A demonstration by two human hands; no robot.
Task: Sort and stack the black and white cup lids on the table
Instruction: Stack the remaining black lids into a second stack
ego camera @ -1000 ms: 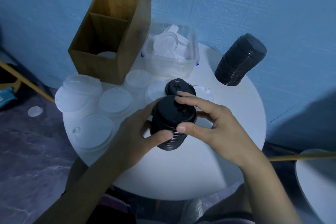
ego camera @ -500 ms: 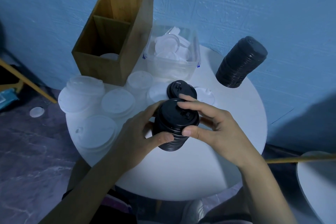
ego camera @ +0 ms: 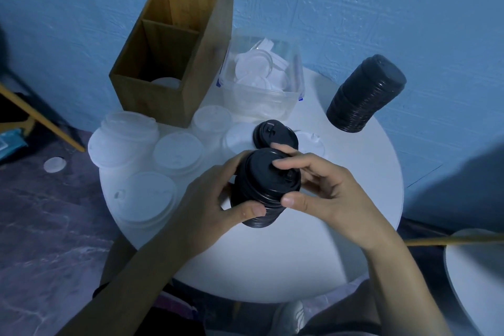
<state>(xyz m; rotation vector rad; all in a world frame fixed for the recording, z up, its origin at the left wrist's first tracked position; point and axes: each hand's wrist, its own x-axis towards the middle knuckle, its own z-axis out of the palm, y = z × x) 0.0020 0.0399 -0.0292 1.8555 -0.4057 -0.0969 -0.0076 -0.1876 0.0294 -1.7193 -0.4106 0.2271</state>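
Head view: at the centre of the frame both hands clasp one short black lid stack (ego camera: pixel 263 191). The left grip (ego camera: pixel 210 199) wraps its lower left side, thumb laid across the front. The right grip (ego camera: pixel 324 196) pinches the top lid, a fingertip on its face and the thumb on its rim. The stack's long axis leans, with the top toward the upper right and the base toward the lower centre. Whether the base touches the desk (ego camera: pixel 354 172) I cannot tell.

The next black piece, a loose black lid (ego camera: pixel 275 133), lies flat just above the held stack in the frame. It almost touches the right grip's fingers, so I judge that hand the nearer for picking it up. It may be more than one lid.

Counted: two black stacks, the held one and a tall black stack (ego camera: pixel 365 95) at the upper right, well apart from the hands. Six white lid piles (ego camera: pixel 177 153) or single lids sit on the desk, left and centre. More white lids lie loose in a clear tub (ego camera: pixel 261 95). One is in the wooden box (ego camera: pixel 174 43) and one is on the floor (ego camera: pixel 54 165).
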